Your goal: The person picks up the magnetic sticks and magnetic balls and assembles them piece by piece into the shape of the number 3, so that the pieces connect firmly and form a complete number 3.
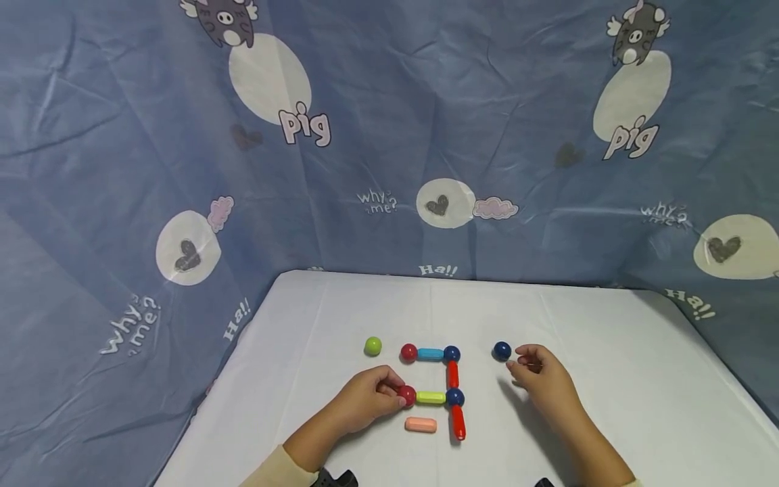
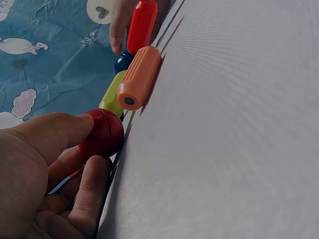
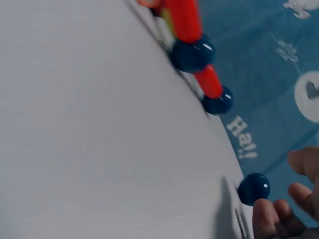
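Observation:
My left hand [image 1: 368, 398] pinches a red ball [image 1: 407, 396] between thumb and fingers. That ball sits at the left end of a yellow-green rod [image 1: 431, 398], which runs to a blue ball [image 1: 455, 397]. From there one red rod [image 1: 453, 374] leads up to another blue ball [image 1: 452, 354], and a second red rod [image 1: 458, 423] points toward me. A light-blue rod [image 1: 431, 354] joins the upper blue ball to a red ball [image 1: 409, 352]. My right hand [image 1: 548, 382] has its fingers spread apart, right beside a loose blue ball [image 3: 254, 189], holding nothing.
A loose green ball [image 1: 373, 346] lies at the upper left of the built shape. One orange rod [image 1: 420, 425] lies just below the yellow-green rod. The white tabletop [image 1: 639, 365] ends at a blue patterned cloth [image 1: 365, 135] behind and at the sides.

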Demonstrator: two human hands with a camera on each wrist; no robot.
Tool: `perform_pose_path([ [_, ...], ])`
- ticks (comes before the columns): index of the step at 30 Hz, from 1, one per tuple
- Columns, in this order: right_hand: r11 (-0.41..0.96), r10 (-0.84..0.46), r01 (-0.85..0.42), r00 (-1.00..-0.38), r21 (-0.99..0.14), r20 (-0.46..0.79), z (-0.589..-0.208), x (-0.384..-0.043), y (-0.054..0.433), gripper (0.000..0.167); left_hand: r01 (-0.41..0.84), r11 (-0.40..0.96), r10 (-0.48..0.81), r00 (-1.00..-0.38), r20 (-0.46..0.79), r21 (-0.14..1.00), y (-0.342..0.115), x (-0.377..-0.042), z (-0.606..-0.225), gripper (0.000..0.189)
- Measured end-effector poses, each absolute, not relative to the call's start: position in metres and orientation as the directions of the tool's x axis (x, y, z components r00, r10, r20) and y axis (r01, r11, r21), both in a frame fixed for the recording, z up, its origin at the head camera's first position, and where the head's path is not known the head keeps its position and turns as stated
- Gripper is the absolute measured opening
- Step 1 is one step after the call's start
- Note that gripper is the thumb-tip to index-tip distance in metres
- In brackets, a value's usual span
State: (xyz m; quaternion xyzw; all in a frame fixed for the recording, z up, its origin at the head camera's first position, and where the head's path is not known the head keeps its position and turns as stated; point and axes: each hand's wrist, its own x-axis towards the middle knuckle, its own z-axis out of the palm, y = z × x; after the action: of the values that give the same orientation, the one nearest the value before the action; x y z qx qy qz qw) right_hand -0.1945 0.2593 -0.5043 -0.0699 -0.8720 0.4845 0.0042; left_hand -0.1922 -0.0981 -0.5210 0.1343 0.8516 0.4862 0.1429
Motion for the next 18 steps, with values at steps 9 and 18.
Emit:
perform_pose_path([
  [9,0.522,0.089,0.121,-0.992,-0.844,-0.087,-0.506,-0.22,0.265,0.063,0.094,0.497,0.368,-0.923,-0.112,0.862,-0.098,-0.194,-0.521,0.021],
  [18,0.556,0.045,0.094,-0.995,-0.826,-0.084,-0.513,-0.226,0.252,0.058,0.077,0.492,0.367,-0.922,-0.126,0.867,-0.098,-0.193,-0.522,0.021],
])
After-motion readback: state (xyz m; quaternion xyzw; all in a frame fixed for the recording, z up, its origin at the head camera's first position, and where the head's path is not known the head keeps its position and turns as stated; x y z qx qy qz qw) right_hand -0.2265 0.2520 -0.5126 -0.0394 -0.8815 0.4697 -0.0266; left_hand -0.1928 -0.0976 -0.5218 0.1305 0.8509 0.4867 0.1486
